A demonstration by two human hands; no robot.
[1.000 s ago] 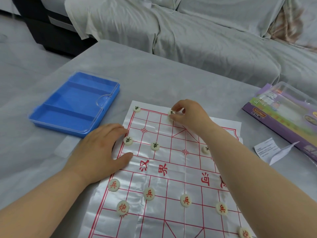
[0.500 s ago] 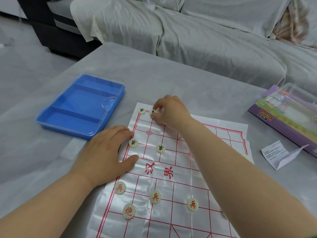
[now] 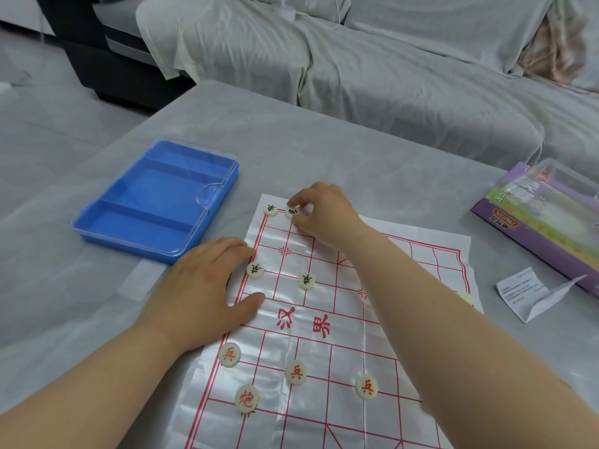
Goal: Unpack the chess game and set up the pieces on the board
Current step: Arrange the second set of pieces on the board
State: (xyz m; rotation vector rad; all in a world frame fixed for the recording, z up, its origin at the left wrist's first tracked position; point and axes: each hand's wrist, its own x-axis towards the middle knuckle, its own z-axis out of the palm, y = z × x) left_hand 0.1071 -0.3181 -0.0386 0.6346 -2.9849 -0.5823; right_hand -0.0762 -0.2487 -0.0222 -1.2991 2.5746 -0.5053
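A shiny plastic chess sheet point(image 3: 327, 319) with red grid lines lies on the grey table. My right hand point(image 3: 324, 215) reaches across it and pinches a cream black-marked piece point(image 3: 290, 212) on the far row, beside the corner piece point(image 3: 270, 209). My left hand point(image 3: 207, 293) lies flat on the sheet's left edge, fingers straight, next to another black-marked piece point(image 3: 255, 270). A second such piece point(image 3: 306, 281) sits further right. Several red-marked pieces point(image 3: 296, 372) stand on the near rows. My right forearm hides part of the board.
An empty blue tray under a clear lid point(image 3: 155, 199) sits to the left of the sheet. A purple game box point(image 3: 544, 215) and a folded paper slip point(image 3: 531, 293) lie at the right. A covered sofa point(image 3: 356, 59) runs behind the table.
My right hand has carried the pinched piece leftward along the far row, from near the middle to beside the corner piece. My left hand has stayed on the sheet's edge.
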